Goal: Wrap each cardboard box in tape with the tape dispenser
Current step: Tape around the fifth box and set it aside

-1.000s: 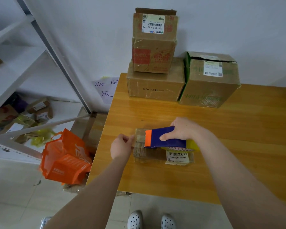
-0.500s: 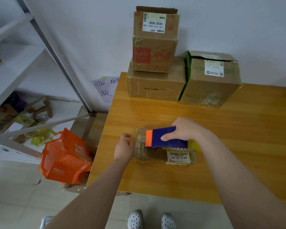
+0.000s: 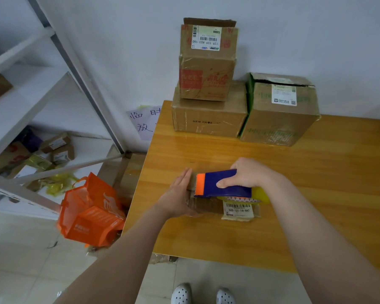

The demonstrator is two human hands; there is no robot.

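Note:
A small flat cardboard box (image 3: 208,206) with a white barcode label lies on the wooden table (image 3: 316,194) near its left front. My right hand (image 3: 248,173) grips a blue tape dispenser (image 3: 222,183) with an orange front and a yellow roll, held on top of the box. My left hand (image 3: 178,194) lies flat with straight fingers against the box's left end. Three larger cardboard boxes stand at the back: a tall one (image 3: 207,62) stacked on a wide one (image 3: 208,116), and a green-printed one (image 3: 279,110) to their right.
A white metal shelf (image 3: 31,102) with small parcels stands at the left. An orange bag (image 3: 90,211) sits on the floor beside the table's left edge. A handwritten paper sign (image 3: 143,121) hangs on the wall. My white shoes (image 3: 202,295) show below the table's front edge.
My left hand has uncurled and now presses flat against the box's left end. The dispenser and my right hand have hardly moved.

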